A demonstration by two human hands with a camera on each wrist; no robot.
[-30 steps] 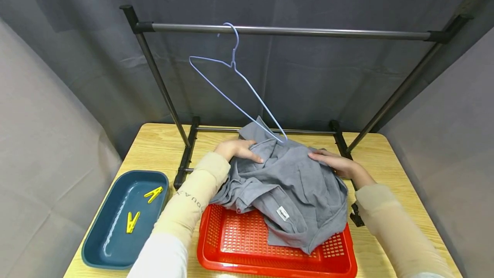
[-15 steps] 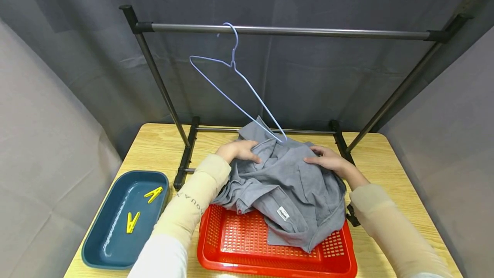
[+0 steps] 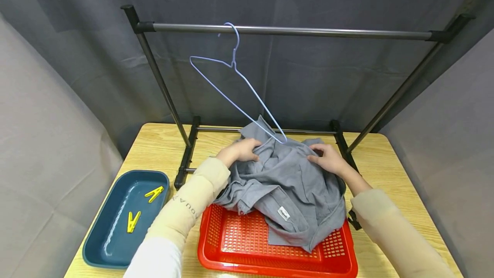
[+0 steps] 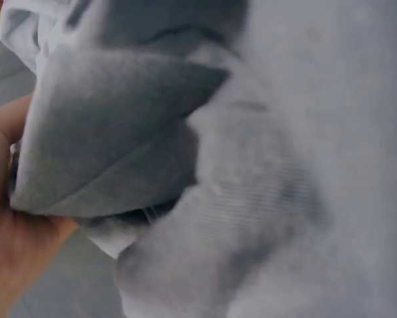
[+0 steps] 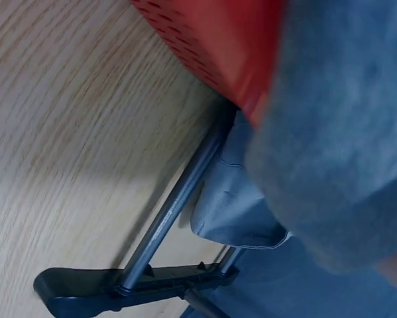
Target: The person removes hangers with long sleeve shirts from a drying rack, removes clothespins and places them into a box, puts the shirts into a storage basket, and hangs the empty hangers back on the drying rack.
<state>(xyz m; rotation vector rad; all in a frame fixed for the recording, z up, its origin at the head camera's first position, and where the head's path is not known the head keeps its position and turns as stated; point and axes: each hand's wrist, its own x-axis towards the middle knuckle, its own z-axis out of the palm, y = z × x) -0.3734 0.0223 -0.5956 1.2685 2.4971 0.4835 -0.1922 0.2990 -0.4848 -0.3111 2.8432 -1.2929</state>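
A crumpled grey shirt (image 3: 285, 179) with a small white label lies bunched over the back of a red basket (image 3: 231, 266) and the table behind it. My left hand (image 3: 241, 150) grips the shirt's upper left part; in the left wrist view a fold of the shirt (image 4: 112, 126) lies between thumb and fingers. At the upper right, my right hand (image 3: 329, 159) pinches the cloth between thumb and fingers. The right wrist view is largely covered by the shirt (image 5: 331, 132), which hides those fingertips. A lavender hanger (image 3: 234, 55) hangs just above, its lower corner overlapping the shirt in view.
The hanger hooks over the metal bar (image 3: 328, 32) of a rack, whose black feet (image 3: 186, 158) stand on the wooden table (image 3: 378, 170). Left of the basket, a teal tray (image 3: 112, 209) holds two yellow clothespins (image 3: 133, 222). Grey cloth walls surround the table.
My right hand has shifted slightly inward and taken a new hold on the shirt's upper right. The left fingers have drawn in on the cloth. Hanger and basket stay put.
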